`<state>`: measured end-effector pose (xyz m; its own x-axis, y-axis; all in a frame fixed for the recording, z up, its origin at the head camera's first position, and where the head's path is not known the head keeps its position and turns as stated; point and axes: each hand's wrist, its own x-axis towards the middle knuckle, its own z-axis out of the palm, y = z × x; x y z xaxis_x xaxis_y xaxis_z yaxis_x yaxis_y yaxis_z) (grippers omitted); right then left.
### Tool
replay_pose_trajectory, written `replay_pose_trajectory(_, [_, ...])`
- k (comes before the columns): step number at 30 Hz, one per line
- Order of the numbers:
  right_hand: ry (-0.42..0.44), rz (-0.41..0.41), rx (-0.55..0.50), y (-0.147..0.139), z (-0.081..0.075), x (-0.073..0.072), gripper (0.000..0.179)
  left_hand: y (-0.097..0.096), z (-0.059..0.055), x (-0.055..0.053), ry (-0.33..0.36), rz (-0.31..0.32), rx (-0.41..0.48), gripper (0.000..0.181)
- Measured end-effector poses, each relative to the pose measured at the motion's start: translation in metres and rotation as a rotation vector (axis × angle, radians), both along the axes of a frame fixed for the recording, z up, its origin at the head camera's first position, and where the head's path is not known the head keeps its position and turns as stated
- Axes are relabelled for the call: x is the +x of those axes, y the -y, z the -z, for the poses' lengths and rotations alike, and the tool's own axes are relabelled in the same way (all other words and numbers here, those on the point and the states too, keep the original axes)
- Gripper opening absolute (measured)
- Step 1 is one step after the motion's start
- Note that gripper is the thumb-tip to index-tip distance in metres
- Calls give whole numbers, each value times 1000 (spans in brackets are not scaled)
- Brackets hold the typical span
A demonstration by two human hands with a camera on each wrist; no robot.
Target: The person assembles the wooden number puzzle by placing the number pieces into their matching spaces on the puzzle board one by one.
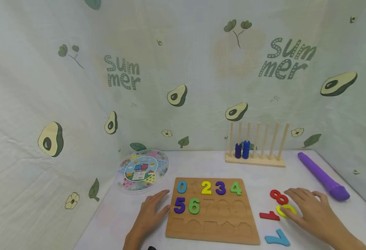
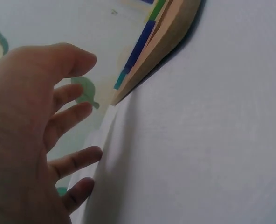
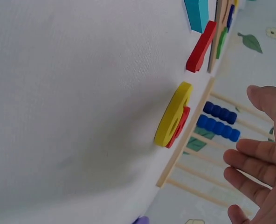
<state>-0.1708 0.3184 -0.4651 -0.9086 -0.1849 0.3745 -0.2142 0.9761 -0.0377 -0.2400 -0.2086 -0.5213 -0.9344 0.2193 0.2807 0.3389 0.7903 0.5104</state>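
Observation:
A wooden number board (image 1: 214,217) lies on the table, with 0, 2, 3, 4, 5 and 6 sitting in its slots. Beside the board's left edge is my left hand (image 1: 150,213), fingers spread and holding nothing. My right hand (image 1: 314,211) hovers with loosely bent fingers over the loose pieces, its palm empty in the right wrist view. Under its thumb lies a yellow number piece (image 3: 171,119), partly hidden by the hand in the head view. Around it lie a red 8 (image 1: 279,197), a red 1 (image 1: 269,216) and a blue 7 (image 1: 277,238).
Behind the board stands a wooden peg rack (image 1: 255,160) with dark blue and blue beads on two pegs. A purple microphone-shaped object (image 1: 323,175) lies at the right. At the back left is a round, clear-rimmed game box (image 1: 142,170). Printed cloth (image 1: 201,69) hangs behind the table.

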Motion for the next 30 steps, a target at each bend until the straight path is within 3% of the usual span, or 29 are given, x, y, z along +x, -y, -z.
replay_pose_trajectory(7, [18,-15,-29,9,2,0,62,3,7,2,29,104,3,55])
replay_pose_trajectory(14, [32,-6,-24,19,1,-1,62,3,5,4,34,109,-10,55])
replay_pose_trajectory(21, [24,-45,-58,22,10,2,48,2,4,4,42,119,-38,53])
replay_pose_trajectory(30, [67,-23,-24,28,15,4,53,3,4,4,25,147,-53,48])
